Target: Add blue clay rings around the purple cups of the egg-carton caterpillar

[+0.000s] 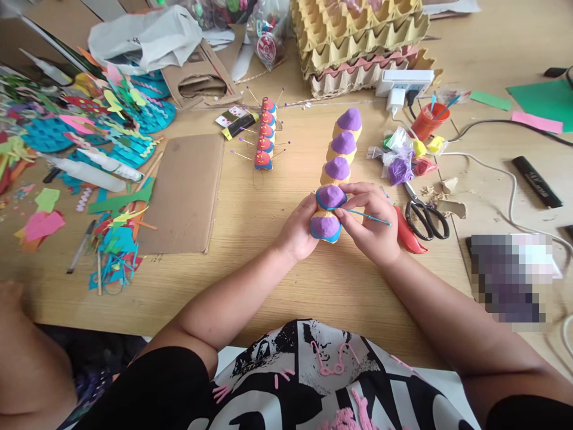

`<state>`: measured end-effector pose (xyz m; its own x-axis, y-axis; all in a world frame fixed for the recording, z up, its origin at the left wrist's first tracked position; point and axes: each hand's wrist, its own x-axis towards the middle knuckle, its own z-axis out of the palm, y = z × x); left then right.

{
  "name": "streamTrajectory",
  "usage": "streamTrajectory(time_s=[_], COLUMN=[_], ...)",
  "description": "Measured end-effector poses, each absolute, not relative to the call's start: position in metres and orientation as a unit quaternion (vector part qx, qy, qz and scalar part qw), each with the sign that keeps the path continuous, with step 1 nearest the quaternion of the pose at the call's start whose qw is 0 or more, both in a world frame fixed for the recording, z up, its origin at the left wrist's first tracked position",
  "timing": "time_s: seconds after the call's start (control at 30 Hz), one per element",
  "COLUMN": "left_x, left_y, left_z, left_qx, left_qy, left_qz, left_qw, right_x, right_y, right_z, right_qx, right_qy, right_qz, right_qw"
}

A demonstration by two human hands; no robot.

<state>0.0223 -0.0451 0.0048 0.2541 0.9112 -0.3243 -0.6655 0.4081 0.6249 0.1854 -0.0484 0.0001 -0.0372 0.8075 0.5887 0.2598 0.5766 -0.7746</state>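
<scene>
An egg carton strip (336, 170) stretches away from me, its row of cups topped with purple clay and the nearest ones edged in blue. My left hand (299, 230) grips its near end from the left, thumb along the side. In my right hand (371, 218) a thin blue stick (369, 216) is pinched between thumb and fingers. The stick's inner end touches the blue edge between the two nearest cups. Fingers of the right hand also rest against the strip. A finished-looking caterpillar figure (265, 134) in red and blue, with pins sticking out, stands farther left.
Scissors (427, 218) and a red pointed piece (409, 233) lie right of my hand. Behind are bagged clay (400, 167), an orange cup (428, 124), a power strip (404, 82) and stacked egg trays (358, 42). Cardboard (181, 194) and paper scraps (120, 239) lie left, near another person's arm (31, 352).
</scene>
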Motion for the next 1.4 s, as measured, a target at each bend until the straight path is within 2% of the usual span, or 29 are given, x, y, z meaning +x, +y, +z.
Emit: streamTrajectory(time_s=[0.2, 0.73, 1.4], left_x=[0.0209, 0.0206, 0.0181], left_y=[-0.0451, -0.0432, -0.0434], left_z=[0.0024, -0.0004, -0.0029], left_qx=[0.206, 0.208, 0.16], left_qy=[0.318, 0.304, 0.35], left_qz=[0.511, 0.486, 0.474], left_qw=[0.771, 0.793, 0.792], right_x=[0.1866, 0.1874, 0.1879], right_y=[-0.0472, -0.0476, -0.0477], right_z=[-0.0009, 0.0011, -0.0012], right_qx=[-0.38, -0.374, -0.375], right_qy=[-0.677, -0.691, -0.669], right_qz=[0.266, 0.239, 0.281], right_qw=[0.571, 0.57, 0.576])
